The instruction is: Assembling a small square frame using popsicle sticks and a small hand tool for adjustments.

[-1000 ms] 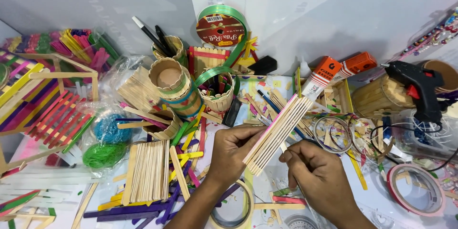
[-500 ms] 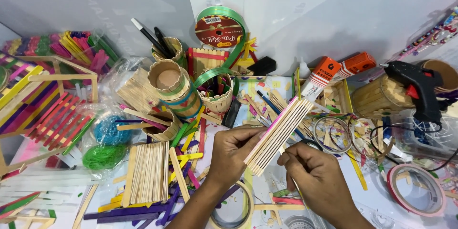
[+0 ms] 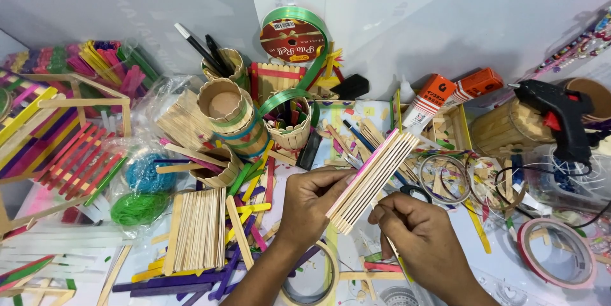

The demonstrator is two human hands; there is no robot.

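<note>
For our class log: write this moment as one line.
left hand: holds stick panel | right hand: touches panel's lower edge | glue gun: set aside

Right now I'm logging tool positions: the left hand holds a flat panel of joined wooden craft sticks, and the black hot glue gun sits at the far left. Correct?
Not quite. The head view shows the black hot glue gun at the far right, not left. The left hand does hold the flat panel of joined wooden craft sticks.

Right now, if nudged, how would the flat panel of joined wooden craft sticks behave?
The flat panel of joined wooden craft sticks, pinched by the left hand, probably stays stiff and light. It likely lies flat without rolling, though thin sticks might snap.
</note>
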